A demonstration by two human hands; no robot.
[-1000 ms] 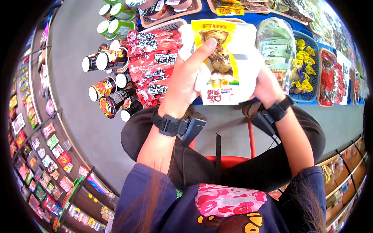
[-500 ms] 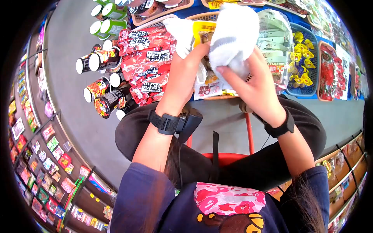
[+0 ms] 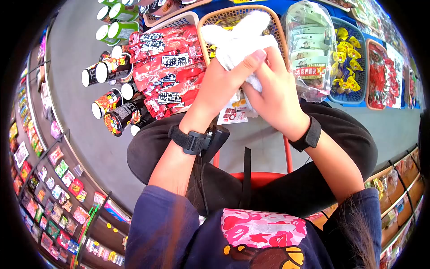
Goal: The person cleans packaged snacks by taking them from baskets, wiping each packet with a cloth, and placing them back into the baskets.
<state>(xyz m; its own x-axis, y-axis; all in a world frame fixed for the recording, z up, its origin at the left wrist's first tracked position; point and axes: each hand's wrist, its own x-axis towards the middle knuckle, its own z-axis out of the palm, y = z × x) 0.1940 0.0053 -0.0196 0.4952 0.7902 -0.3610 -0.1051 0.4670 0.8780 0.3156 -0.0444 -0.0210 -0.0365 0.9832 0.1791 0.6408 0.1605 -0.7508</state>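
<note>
Bunching white cloth [image 3: 244, 42] over the packet [image 3: 234, 114] at the near edge of the tan basket [image 3: 281, 36], left hand [image 3: 220, 86] and right hand [image 3: 278, 96] close in, and sliding fabric could let the packet slip

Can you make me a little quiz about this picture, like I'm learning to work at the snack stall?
1. True or false: the left hand and the right hand both touch the white cloth.
2. Fill the gap: the packets beside the black cups are mostly ____.
3. What lies between the tan basket and the blue basket?

Key: 1. True. 2. Red. 3. A clear plastic pack.
</note>
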